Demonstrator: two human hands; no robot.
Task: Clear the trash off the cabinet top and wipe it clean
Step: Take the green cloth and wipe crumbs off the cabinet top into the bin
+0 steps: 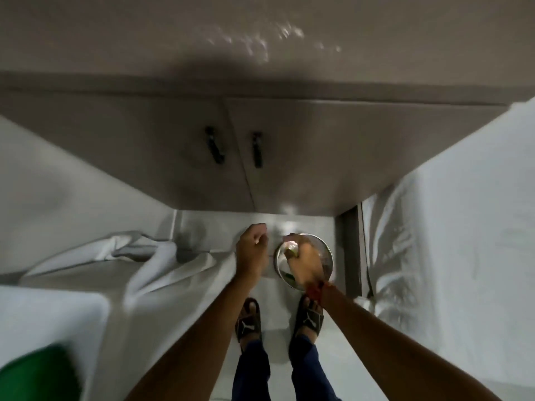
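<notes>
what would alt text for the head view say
Seen from above, a person's right hand holds crumpled trash over a round metal bin on the floor, with the left hand beside it, below a grey two-door cabinet.

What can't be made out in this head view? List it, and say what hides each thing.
- Contents of the round metal bin: the right hand covers the opening, and motion blur smears the rest.
- What the right hand holds: a pale scrap shows at its fingertips, too blurred to identify.
- Left hand: curled, so whether it holds anything is hidden.
- Cabinet top: only glare streaks show; dirt or wetness is unreadable.
- Green object: cut off by the lower left edge.
</notes>
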